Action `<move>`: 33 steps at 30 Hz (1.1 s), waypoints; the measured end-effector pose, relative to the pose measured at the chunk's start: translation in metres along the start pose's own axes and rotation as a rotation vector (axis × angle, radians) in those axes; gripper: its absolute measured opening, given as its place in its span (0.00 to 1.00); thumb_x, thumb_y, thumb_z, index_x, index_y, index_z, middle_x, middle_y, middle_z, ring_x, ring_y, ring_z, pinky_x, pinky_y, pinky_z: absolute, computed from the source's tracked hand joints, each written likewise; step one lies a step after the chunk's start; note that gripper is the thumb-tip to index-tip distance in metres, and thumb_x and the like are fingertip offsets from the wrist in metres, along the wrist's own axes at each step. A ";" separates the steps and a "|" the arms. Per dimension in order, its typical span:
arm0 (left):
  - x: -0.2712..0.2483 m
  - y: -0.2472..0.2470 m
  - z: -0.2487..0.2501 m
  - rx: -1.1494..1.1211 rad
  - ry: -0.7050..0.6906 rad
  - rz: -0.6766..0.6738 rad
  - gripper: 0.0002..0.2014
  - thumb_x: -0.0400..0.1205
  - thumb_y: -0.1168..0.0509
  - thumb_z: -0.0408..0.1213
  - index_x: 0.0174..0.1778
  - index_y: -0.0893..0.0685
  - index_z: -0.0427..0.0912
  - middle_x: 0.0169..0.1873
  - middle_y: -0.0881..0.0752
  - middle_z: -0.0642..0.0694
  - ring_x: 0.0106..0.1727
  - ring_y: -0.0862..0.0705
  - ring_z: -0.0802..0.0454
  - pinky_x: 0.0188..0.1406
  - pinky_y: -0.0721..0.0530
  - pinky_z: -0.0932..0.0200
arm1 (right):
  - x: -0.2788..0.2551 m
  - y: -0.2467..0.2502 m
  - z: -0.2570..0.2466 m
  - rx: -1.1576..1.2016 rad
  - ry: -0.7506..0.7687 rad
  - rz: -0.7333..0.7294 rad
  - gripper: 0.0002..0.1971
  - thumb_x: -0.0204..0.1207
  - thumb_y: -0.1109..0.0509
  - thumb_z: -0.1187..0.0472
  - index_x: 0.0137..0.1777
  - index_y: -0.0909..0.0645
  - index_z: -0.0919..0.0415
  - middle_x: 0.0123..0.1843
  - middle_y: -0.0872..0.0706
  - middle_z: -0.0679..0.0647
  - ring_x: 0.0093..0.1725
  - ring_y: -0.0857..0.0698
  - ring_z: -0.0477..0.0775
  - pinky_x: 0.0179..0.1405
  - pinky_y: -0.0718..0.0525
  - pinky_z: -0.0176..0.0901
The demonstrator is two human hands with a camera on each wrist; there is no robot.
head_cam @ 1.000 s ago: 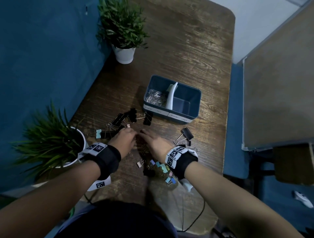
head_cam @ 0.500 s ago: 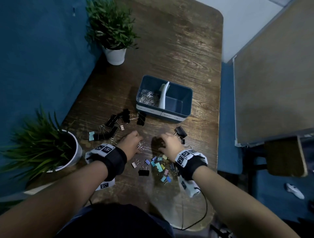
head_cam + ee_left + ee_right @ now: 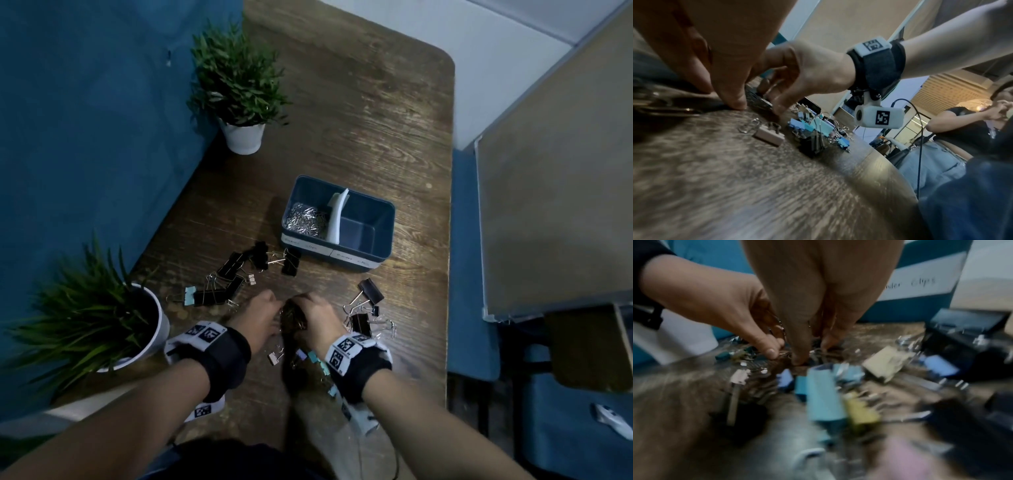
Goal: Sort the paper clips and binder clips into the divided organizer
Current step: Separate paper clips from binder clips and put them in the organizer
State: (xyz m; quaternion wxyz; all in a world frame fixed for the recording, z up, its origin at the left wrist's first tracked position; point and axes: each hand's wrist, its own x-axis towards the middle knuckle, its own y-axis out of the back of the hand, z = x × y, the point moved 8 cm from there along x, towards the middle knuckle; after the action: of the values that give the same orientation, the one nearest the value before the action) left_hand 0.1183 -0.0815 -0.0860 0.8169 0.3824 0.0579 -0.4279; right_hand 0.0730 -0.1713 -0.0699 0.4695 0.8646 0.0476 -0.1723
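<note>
A blue divided organizer (image 3: 386,236) stands mid-table, split by a white divider (image 3: 337,214). Its left compartment holds a heap of silver paper clips (image 3: 306,219); nothing lies in the right one. Nearer me, my left hand (image 3: 260,315) and right hand (image 3: 317,317) meet with curled fingers around a small pile of loose paper clips (image 3: 293,317) on the wood. In the right wrist view the left hand (image 3: 764,345) pinches clips while the right fingertips (image 3: 799,360) press down beside it. Black binder clips (image 3: 236,274) lie left, more (image 3: 368,308) lie right, and small coloured ones (image 3: 313,358) sit by my right wrist.
Two potted plants stand on the left side, one near (image 3: 102,318) and one far (image 3: 239,96), against a blue wall. The table's right edge (image 3: 448,274) runs close to the right-hand clips. A beige binder clip (image 3: 768,136) lies by my left wrist. A seated person (image 3: 962,129) is beyond the table.
Half a second ago my hands were apart with the loose paper clips showing between them. They have now come together and closed around that pile.
</note>
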 end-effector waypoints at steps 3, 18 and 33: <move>0.010 -0.006 -0.010 0.044 0.071 0.028 0.11 0.79 0.37 0.27 0.57 0.21 0.32 0.43 0.25 0.48 0.44 0.19 0.45 0.43 0.16 0.58 | 0.003 -0.001 -0.006 0.048 -0.024 0.093 0.23 0.70 0.27 0.72 0.66 0.18 0.58 0.62 0.17 0.55 0.61 0.17 0.56 0.63 0.19 0.42; -0.002 -0.011 0.032 0.834 -0.076 -0.137 0.19 0.83 0.45 0.30 0.71 0.31 0.33 0.67 0.28 0.40 0.71 0.30 0.42 0.65 0.27 0.51 | 0.002 -0.005 -0.018 -0.152 -0.065 -0.050 0.19 0.77 0.41 0.75 0.67 0.26 0.66 0.63 0.20 0.66 0.64 0.20 0.67 0.59 0.19 0.58; 0.002 -0.015 0.038 0.970 -0.216 -0.228 0.26 0.76 0.30 0.33 0.68 0.29 0.33 0.65 0.25 0.38 0.66 0.26 0.42 0.61 0.24 0.51 | -0.009 0.008 -0.023 -0.213 -0.109 -0.056 0.18 0.77 0.40 0.76 0.67 0.29 0.68 0.65 0.21 0.66 0.66 0.22 0.66 0.58 0.23 0.55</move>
State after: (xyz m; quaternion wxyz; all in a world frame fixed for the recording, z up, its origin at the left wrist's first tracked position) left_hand 0.1001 -0.1133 -0.0688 0.4948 0.6625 -0.1911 -0.5289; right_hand 0.0720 -0.1563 -0.0487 0.5554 0.7976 0.0643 -0.2263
